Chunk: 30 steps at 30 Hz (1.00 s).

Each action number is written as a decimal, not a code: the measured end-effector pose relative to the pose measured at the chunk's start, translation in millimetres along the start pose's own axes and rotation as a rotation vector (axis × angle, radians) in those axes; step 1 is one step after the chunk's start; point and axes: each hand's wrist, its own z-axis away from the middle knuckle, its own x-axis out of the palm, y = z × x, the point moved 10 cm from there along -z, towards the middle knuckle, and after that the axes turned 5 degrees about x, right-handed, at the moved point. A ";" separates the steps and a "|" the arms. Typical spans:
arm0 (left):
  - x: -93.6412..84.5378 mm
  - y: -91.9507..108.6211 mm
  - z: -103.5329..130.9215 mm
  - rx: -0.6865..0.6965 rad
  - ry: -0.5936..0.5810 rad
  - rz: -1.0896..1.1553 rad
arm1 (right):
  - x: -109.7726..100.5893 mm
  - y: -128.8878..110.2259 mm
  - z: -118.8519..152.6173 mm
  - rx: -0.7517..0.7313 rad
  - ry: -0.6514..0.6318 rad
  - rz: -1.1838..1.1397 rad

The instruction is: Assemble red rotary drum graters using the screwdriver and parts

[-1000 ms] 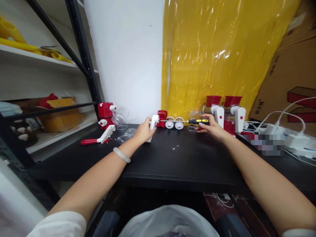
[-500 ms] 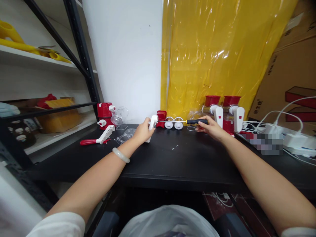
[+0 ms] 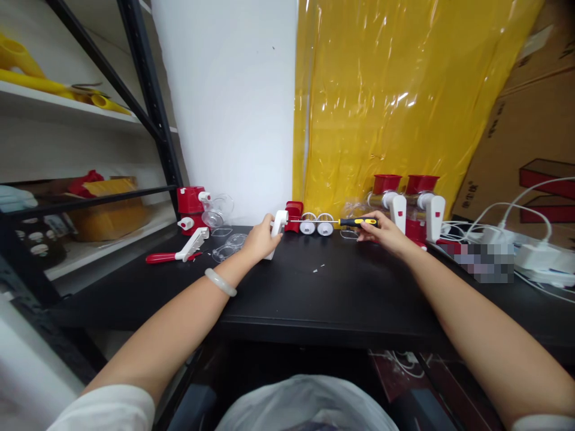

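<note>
My left hand (image 3: 262, 238) is closed round a white plastic part (image 3: 280, 220) just above the black table. In my right hand (image 3: 380, 232) is the black and yellow handle of a screwdriver (image 3: 353, 222), gripped between thumb and fingers. Its thin shaft lies level and points left, its tip meeting the round end of the white part; whether it sits in a screw is too small to tell. Behind the shaft are two round white pieces (image 3: 316, 226) and a red plastic piece (image 3: 293, 211). My left fingers hide much of the white part.
A red and white appliance (image 3: 191, 209), a red-handled white lever (image 3: 179, 251) and clear plastic pieces (image 3: 229, 246) stand or lie at left. Two red-topped devices with white arms (image 3: 398, 209) stand at right, near white cables and chargers (image 3: 534, 257). Small white scraps (image 3: 315, 270) lie in front.
The screwdriver handle has turned about its axis, so its yellow stripes now face me. My right fingers have shifted slightly on it. My left hand and the white part stay in place.
</note>
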 end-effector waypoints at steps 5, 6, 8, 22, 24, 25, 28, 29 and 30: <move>0.5 1.2 0.0 0.008 -0.007 -0.005 | -3.1 9.4 -0.6 0.065 0.028 0.360; 0.6 1.5 -0.2 0.011 -0.007 0.000 | -2.2 12.3 -0.9 0.087 0.028 0.339; 0.1 1.4 -0.7 0.013 -0.003 0.007 | 1.5 15.6 -1.0 0.114 0.021 0.181; 2.2 2.7 -0.8 0.056 -0.002 0.092 | -3.6 9.8 -1.7 0.102 0.032 0.105; 3.5 2.3 -1.0 0.056 -0.015 0.099 | -3.3 8.7 -2.7 0.096 0.042 0.068; 3.6 2.1 -1.0 0.053 -0.017 0.098 | -2.6 8.0 -3.1 0.093 0.041 0.047; 3.4 1.6 -0.7 0.039 -0.018 0.095 | -0.5 4.5 -3.1 0.081 0.036 -0.011; 3.3 2.3 -0.5 0.040 -0.018 0.100 | -0.8 3.0 -2.6 0.075 0.041 -0.038; 3.5 3.4 -0.4 0.044 -0.020 0.106 | -2.2 1.2 -2.0 0.067 0.056 -0.071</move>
